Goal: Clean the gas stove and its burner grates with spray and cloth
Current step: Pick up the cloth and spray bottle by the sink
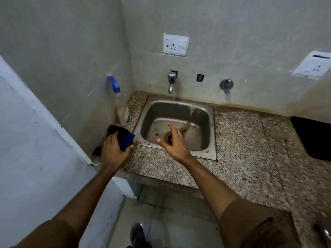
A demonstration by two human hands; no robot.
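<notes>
Both forearms enter from the lower edge of the head view and extend toward the corner of a granite counter (241, 140). A brown sleeve covers each upper arm.

Left hand (112, 151): the arm is nearly straight, with the back of the hand facing up. The fingers curl round a dark blue cloth (123, 138) and hold it bunched at the counter's left end, touching or just above the stone beside the sink (211, 122). This placement probably keeps the cloth near the tap (171, 82) for wetting or rinsing, but no water can be seen running.

Right hand (174, 141): it hovers over the front rim of the sink, above the drain. The fingers are spread and relaxed, the thumb points left, and the hand holds nothing. The wrist is raised and the palm is turned partly inward. This pose suggests a reach toward the tap or the spray bottle.

The spray bottle (118, 102), clear with a blue trigger head, stands upright in the corner against the left wall, just beyond the cloth. No hand touches it.

A dark shape (313, 138) at the right edge of the counter may be part of the gas stove; this cannot be confirmed. No burner grates are visible.
</notes>
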